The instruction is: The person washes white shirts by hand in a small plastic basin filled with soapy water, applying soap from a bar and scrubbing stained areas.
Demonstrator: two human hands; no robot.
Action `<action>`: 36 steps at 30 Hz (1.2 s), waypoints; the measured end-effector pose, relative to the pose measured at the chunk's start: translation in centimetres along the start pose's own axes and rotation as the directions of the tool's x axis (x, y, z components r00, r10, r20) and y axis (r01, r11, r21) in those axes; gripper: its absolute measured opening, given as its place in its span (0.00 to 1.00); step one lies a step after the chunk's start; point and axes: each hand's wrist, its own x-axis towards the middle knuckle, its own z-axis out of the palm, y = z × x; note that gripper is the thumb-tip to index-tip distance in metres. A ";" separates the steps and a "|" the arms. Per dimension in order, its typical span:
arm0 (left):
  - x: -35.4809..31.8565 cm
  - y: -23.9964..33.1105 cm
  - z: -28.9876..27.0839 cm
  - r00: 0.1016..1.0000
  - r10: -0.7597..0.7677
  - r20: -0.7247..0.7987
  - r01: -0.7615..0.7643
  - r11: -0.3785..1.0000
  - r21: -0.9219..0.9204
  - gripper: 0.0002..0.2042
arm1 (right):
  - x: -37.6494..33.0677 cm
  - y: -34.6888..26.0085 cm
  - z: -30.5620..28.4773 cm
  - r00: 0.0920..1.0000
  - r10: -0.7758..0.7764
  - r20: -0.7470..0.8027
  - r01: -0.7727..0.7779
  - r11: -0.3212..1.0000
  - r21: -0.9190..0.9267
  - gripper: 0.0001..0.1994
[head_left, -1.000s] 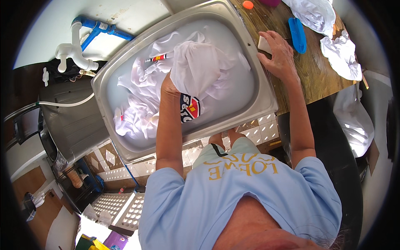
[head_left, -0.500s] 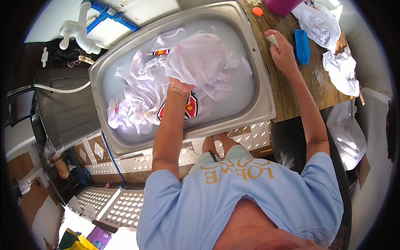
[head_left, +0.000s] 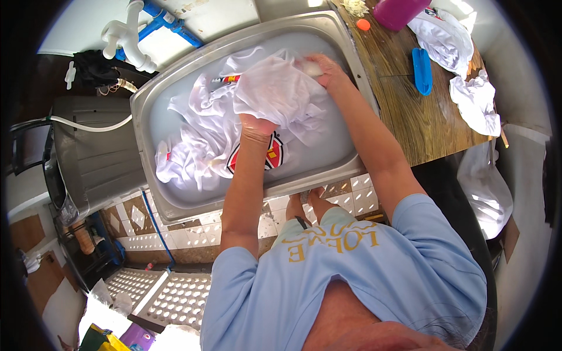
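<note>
A steel basin (head_left: pixel 175 202) holds milky water and a wet white shirt (head_left: pixel 202 137) with a red and yellow emblem. My left hand (head_left: pixel 256 125) is shut on a raised fold of the shirt, its fingers hidden under the cloth. At the far right of the basin, my right hand (head_left: pixel 329 71) presses a pale bar of soap (head_left: pixel 312 68) onto that same fold.
To the right is a wooden table (head_left: pixel 418 126) carrying a blue brush (head_left: pixel 422 70), a pink bottle (head_left: pixel 401 9), an orange cap (head_left: pixel 363 24) and two crumpled white cloths (head_left: pixel 477 105). White and blue pipes (head_left: pixel 132 35) run behind the basin. A grey machine (head_left: pixel 96 155) stands at left.
My right hand left the table edge and came into the basin with the soap, onto the cloth. My left hand kept its hold on the shirt.
</note>
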 end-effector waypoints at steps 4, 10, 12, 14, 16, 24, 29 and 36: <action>1.2 -0.7 0.9 0.998 -0.060 0.028 0.065 0.974 -0.219 0.22 | -0.8 0.2 0.5 0.945 -0.136 0.299 0.100 0.986 0.131 0.12; 0.0 -1.3 0.0 0.987 0.033 -0.159 -0.047 0.995 -0.087 0.18 | -9.7 5.6 7.8 0.315 -0.413 0.855 0.838 -0.302 -0.455 0.13; 0.3 -1.6 -0.3 0.996 0.081 0.039 -0.076 0.990 -0.120 0.18 | -9.7 7.0 7.7 0.283 -0.356 0.891 0.758 -0.486 -0.435 0.15; 0.6 -1.7 0.1 0.998 0.071 0.004 -0.070 0.991 -0.111 0.20 | -9.2 6.3 7.5 0.261 -0.331 0.907 0.721 -0.558 -0.411 0.16; 0.7 -2.2 2.9 0.998 -0.036 -0.042 0.034 0.998 -0.055 0.21 | -7.1 4.3 7.0 0.483 -0.489 0.727 0.615 -0.402 -0.679 0.16; 0.5 -1.1 1.1 0.993 -0.038 -0.115 0.035 0.999 -0.028 0.24 | -8.4 5.6 7.3 0.334 -0.511 0.792 0.689 -0.441 -0.575 0.14; 0.9 -2.4 3.6 0.991 -0.099 -0.095 0.115 0.976 0.185 0.21 | -7.2 -2.1 6.6 0.823 -0.386 0.416 0.385 -0.159 -0.909 0.12; 1.8 -1.4 1.1 0.968 -0.092 -0.234 0.119 0.987 0.104 0.19 | -14.2 -4.0 6.5 0.683 -0.307 0.663 0.723 0.159 -0.672 0.12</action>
